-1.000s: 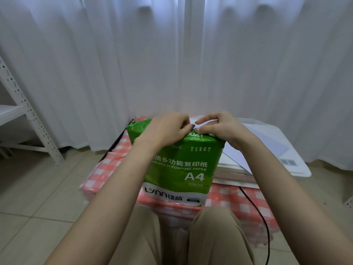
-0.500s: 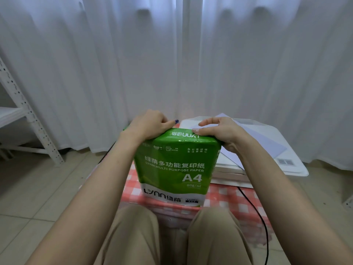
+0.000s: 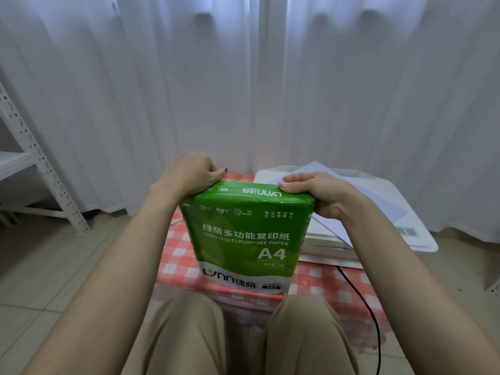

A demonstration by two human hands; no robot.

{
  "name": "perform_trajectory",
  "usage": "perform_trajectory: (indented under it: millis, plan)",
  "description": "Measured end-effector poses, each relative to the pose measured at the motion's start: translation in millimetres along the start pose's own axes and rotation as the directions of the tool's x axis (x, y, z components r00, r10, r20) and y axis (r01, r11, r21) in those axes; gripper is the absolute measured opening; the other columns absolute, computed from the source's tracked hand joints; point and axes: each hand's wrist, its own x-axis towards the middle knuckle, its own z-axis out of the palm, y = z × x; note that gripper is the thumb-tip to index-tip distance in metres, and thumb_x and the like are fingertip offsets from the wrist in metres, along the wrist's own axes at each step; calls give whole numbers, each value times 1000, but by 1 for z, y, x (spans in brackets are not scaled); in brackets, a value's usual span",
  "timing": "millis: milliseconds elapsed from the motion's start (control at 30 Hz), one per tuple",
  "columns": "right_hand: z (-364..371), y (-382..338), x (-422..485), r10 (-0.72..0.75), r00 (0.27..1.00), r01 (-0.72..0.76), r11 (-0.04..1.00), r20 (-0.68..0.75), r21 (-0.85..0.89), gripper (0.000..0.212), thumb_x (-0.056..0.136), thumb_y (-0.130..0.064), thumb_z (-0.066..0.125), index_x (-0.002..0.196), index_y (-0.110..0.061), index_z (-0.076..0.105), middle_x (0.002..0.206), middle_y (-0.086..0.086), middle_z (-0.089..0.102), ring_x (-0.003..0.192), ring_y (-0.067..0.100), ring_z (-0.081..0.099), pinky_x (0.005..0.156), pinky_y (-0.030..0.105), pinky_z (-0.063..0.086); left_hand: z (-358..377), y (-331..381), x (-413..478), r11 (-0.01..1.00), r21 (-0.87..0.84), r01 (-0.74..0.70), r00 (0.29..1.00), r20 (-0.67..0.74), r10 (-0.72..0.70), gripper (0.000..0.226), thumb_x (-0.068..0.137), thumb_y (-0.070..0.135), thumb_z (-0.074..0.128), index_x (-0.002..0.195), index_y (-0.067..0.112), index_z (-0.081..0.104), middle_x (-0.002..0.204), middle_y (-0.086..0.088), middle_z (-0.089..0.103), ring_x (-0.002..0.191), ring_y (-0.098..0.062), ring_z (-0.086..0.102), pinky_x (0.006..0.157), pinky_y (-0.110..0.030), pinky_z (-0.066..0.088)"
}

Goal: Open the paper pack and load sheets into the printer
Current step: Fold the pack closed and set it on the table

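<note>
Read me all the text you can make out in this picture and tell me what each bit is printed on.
All on the green paper pack, held upright by the left hand and right hand:
"绿荫多功能复印纸"
"LYNN MULTI PURPOSE PAPER"
"A4"
"80g/m", ending blurred
"LYNN 绿荫", bottom white band
"LYNN 绿荫" and "A4", upside down on the top face
"WRITING", beside small icons
"办公有绿荫 生活更顺心", small
Black tag at the bottom: unreadable.
Label on the printer: too blurred.

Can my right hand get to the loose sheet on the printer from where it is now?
Probably yes. The right hand grips the green A4 paper pack's top corner, right beside the loose sheet lying uncovered on the printer; it must release the pack first.
</note>
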Motion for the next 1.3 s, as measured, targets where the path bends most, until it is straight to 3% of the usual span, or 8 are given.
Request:
perform_trajectory:
  millis: [267,433,633,700,867,933,1067,1300]
  plan:
    - [0,-1,1,13,1000,-13,1000,21,-13,10,79,-4,70,86,-11,67,79,4,68,59,10,66,51,16,54,-3,3,0,1000,-1,-9,999,44,9,52,89,47,48,64,5,66,50,-4,50,61,-27,51,48,-26,30]
    - [3,-5,0,-27,1000,27,996,-3,-86,10,76,-3,72,82,-9,68,76,5,67,58,11,65,50,17,53,-11,53,-2,995,65,-71,996,51,68,63,93,55,32,48,11,38,52,-4,43,54,-22,43,56,-29,32]
    - [0,1,-3,-56,998,55,993,-7,-102,8,76,-6,73,83,-8,69,80,8,68,66,15,65,54,19,55,15,102,2,983,97,-155,988,24,153,39,94,42,41,66,14,44,99,-14,67,92,-33,60,69,-31,35]
    - [-1,3,-3,-58,998,57,993,-9,-105,9,77,-9,73,86,-7,70,82,8,69,70,17,65,57,21,56,18,101,4,982,94,-164,986,6,165,35,94,39,41,69,15,46,102,-15,67,96,-33,61,69,-31,35]
    - [0,2,-2,-64,998,64,993,-5,-100,13,75,-7,74,86,-6,68,78,7,67,65,16,64,55,20,55,19,96,4,980,86,-177,982,-53,182,43,95,37,38,66,11,55,88,-16,67,89,-35,61,66,-31,34]
    - [0,3,-1,-63,998,63,996,-8,-68,11,76,-6,74,85,-7,67,74,5,67,59,13,64,53,18,55,14,94,1,983,44,-177,983,-45,178,53,96,42,36,53,12,44,67,-10,55,78,-34,57,64,-31,34]
    - [-2,3,1,-42,999,43,999,-26,15,7,77,-5,72,82,-8,68,67,2,69,51,9,66,50,17,55,-1,62,1,990,88,-109,994,25,107,58,97,47,31,50,13,37,67,-7,49,72,-27,47,67,-32,36]
    - [5,1,6,-16,999,16,1000,37,17,19,84,-6,64,102,-9,68,93,5,68,79,16,65,60,20,58,4,24,-1,999,2,32,997,-76,-32,58,94,43,39,45,12,37,51,-4,36,70,-31,48,64,-32,34]
